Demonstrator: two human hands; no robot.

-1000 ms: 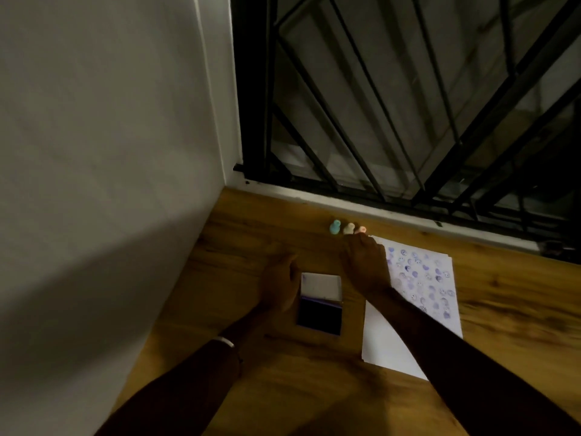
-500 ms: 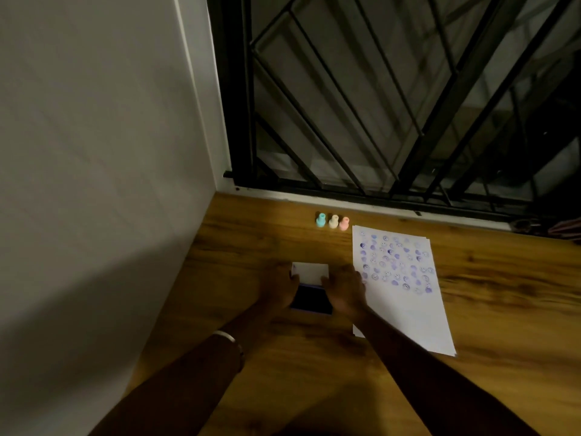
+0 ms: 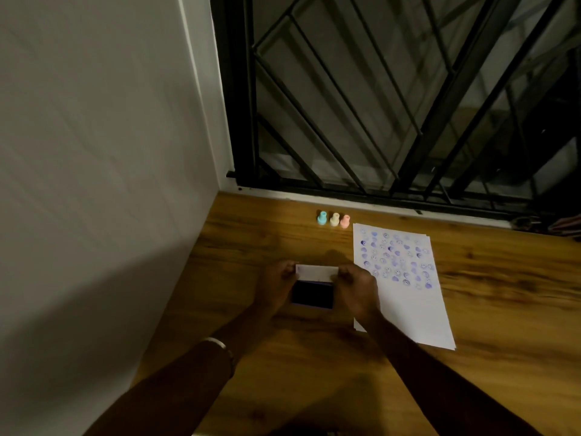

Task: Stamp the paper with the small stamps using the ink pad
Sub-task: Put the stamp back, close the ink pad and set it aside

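Hands on the ink pad (image 3: 312, 295), which lies on the wooden table (image 3: 471, 357) just left of the paper (image 3: 408, 303). Left hand (image 3: 276, 287) pinches the left end of the white lid (image 3: 317, 273), thumb and fingers closed on its edge; right hand (image 3: 355, 289) does the same at the right end. Lid stands raised, tilted up at the far edge of the pad, dark ink surface exposed below it. Whether the lid is hinged cannot be told.

Change from half a second ago: both hands then sat low at the near sides of the pad with the lid lying back flatter; now the fingertips are up at the lid's ends and the lid shows as a narrower strip. One second ago the right hand was far out by the stamps; it has since come back to the pad.

Stamps unchanged: teal stamp (image 3: 321, 218), cream stamp (image 3: 334, 219) and pink stamp (image 3: 345, 221) stand upright in a row at the far table edge, near the window grille (image 3: 377, 105), apart from the paper's far left corner. Paper's far half carries rows of purple prints (image 3: 396, 259); near half blank. Bangle (image 3: 220, 344) on the left wrist.
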